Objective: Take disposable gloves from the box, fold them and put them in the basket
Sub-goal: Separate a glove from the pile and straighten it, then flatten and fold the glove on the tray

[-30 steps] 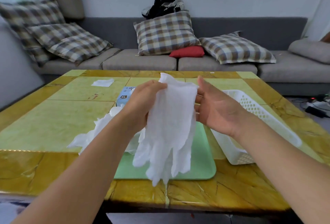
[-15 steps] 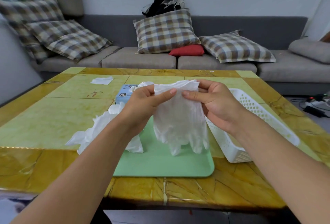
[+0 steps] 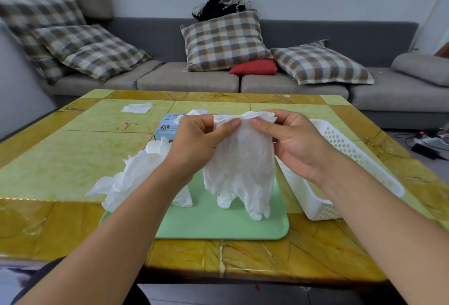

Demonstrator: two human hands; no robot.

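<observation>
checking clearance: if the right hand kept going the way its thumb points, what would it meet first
Probably the left hand: the right hand points left along the glove cuff, thumb tips nearly touching. Depth is unclear.

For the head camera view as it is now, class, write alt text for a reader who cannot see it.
Two bare hands, left hand and right hand, pinch the cuff of a white disposable glove, hanging fingers-down above a green tray. On the table, a loose glove pile lies left, a white basket right.
</observation>
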